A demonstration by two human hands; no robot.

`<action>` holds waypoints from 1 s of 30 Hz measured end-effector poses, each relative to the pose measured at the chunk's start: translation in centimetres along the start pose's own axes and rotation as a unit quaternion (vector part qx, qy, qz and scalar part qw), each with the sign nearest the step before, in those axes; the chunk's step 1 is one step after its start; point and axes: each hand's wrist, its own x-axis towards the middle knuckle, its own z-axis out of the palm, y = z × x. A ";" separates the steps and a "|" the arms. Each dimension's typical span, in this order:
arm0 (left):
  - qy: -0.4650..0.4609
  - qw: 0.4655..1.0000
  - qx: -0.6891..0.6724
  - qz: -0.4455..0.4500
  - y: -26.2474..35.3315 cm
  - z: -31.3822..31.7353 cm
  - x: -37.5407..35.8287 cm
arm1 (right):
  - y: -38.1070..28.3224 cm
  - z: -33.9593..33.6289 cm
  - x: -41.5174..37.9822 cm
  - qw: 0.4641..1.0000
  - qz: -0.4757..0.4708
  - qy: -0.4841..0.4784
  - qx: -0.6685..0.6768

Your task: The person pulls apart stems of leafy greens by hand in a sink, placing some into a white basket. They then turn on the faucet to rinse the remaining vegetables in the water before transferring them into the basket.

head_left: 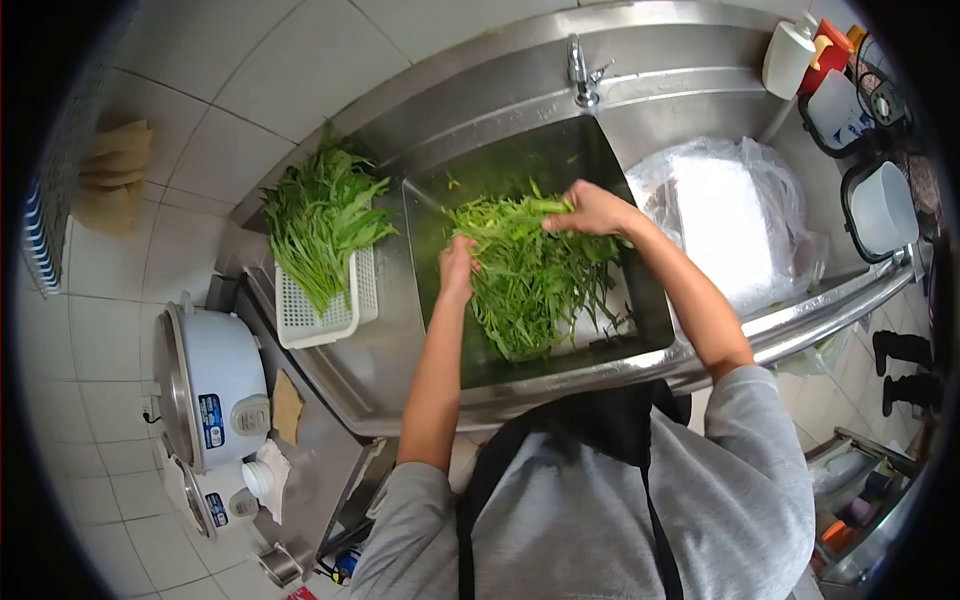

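A heap of long-stemmed leafy greens (535, 280) fills much of the sink basin (425, 215). My right hand (592, 208) is at the upper right of the heap, its fingers closed around a few pale green stems. At the heap's left edge is my left hand (458, 268), its fingers curled in against the stems and partly hidden by them. More of the same greens (325, 220) lie in a white plastic basket (318, 325) on the counter left of the basin.
A faucet (580, 72) stands behind the basin. To the right lies a clear plastic bag (725, 220) over something white. Bottles (788, 58) and a white tub (882, 208) stand at the far right. A large rice cooker (215, 380) sits at the lower left.
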 end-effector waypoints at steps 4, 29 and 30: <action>-0.017 0.999 -0.016 0.039 -1.8 -3.2 -1.3 | 4.5 1.6 -1.7 0.987 0.100 -0.114 0.060; -0.253 0.896 0.273 0.241 8.4 6.3 -6.6 | 0.7 -4.4 -2.6 0.978 0.067 0.029 0.193; -0.263 0.909 0.263 0.190 9.0 5.8 -6.9 | 0.9 -5.1 -2.5 0.971 0.112 0.004 0.210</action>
